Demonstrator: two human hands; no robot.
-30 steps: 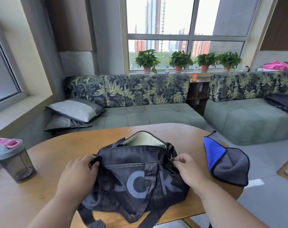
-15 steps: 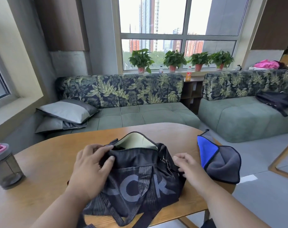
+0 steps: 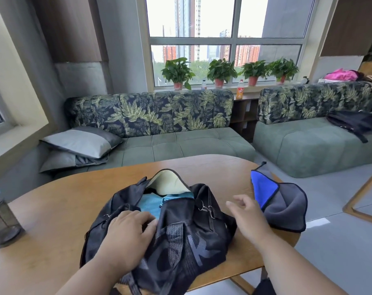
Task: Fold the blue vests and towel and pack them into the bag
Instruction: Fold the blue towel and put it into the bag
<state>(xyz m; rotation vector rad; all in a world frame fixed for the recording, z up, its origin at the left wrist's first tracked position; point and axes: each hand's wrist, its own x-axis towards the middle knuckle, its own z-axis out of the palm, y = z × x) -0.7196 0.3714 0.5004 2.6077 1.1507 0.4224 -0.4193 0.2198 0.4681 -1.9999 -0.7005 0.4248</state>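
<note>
A: Grip first. Left hand [image 3: 125, 237]?
B: Palm down on the near edge of the black bag [image 3: 180, 231], fingers [image 3: 146, 218] bent over the rim of the opening, pressing the cloth. Whether it pinches the cloth, cannot tell.
A: Right hand [image 3: 247, 218]?
B: In the air just right of the bag, fingers loosely spread, holding nothing. It hangs between the bag and the towel [image 3: 280, 201].
A: Any writing?
B: Large grey letters on the bag's front panel, creased and partly under the left hand; not legible as a word.
A: Contents of the bag?
B: The top is open, pale lining flap standing up at the back. Inside lie light blue vests [image 3: 153, 203], folded flat.
A: Towel position?
B: On the wooden table [image 3: 53, 209], at its right edge, well outside the bag; blue face and grey face, loosely folded.
A: Other containers?
B: A dark shaker bottle [image 3: 2, 222] at the table's left edge.
</note>
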